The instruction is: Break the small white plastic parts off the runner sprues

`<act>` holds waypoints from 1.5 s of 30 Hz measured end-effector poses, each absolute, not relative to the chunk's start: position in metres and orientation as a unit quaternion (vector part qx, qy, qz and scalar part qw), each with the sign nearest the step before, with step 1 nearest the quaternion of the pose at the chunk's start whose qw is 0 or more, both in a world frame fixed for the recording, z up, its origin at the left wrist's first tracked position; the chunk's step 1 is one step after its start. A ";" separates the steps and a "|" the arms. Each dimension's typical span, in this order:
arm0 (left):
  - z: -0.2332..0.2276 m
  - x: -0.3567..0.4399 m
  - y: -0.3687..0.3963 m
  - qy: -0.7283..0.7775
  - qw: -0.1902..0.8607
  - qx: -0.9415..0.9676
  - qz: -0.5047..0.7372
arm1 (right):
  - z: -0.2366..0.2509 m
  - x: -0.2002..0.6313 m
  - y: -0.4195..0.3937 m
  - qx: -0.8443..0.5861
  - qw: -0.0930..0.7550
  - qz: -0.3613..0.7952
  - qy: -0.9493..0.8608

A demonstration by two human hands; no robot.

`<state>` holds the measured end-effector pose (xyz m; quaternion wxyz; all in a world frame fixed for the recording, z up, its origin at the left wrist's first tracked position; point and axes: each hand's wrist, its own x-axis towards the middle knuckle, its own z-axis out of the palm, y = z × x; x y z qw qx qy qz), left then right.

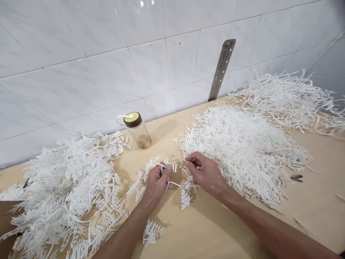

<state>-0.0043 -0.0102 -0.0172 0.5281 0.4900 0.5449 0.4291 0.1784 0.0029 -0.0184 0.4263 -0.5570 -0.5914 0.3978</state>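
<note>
On the tan desk [229,233], on our side of the clear bottle with the yellow-and-dark lid [139,133], we have a white branched strand [174,184] in our left hand [157,180]. The left grip pinches it between thumb and bent forefinger, and a loose loop trails below and to the right. Our right hand [206,173] stands nearer us and to the right of the bottle, its thumb and forefinger tips close together; we cannot tell whether a thin sprig lies between them.

To the bottle's right spreads a heap of short white sprigs [231,144], and to its left a heap of fringed white fronds [72,169]. A small fringed cluster [152,232] lies well in front of the bottle, on our side.

For this fine handling, as we judge it, we do best to hold the stem firmly with the left, close to where the right fingers work, so the thin strand does not twist. A light fingertip pinch should spare the slender side twigs, and the trailing loop wants to be clear of the loose pieces so nothing snags.
</note>
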 end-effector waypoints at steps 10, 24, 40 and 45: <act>-0.014 -0.003 -0.011 0.556 0.516 0.491 0.427 | -0.003 0.172 -0.003 -0.511 0.360 0.489 -0.609; -0.017 -0.005 -0.009 0.552 0.541 0.474 0.423 | -0.013 0.165 -0.008 -0.484 0.389 0.393 -0.678; -0.018 -0.004 -0.010 0.554 0.487 0.540 0.406 | -0.003 0.170 -0.009 -0.546 0.414 0.345 -0.641; -0.019 -0.004 -0.012 0.540 0.524 0.519 0.406 | -0.004 0.183 0.002 -0.574 0.407 0.240 -0.669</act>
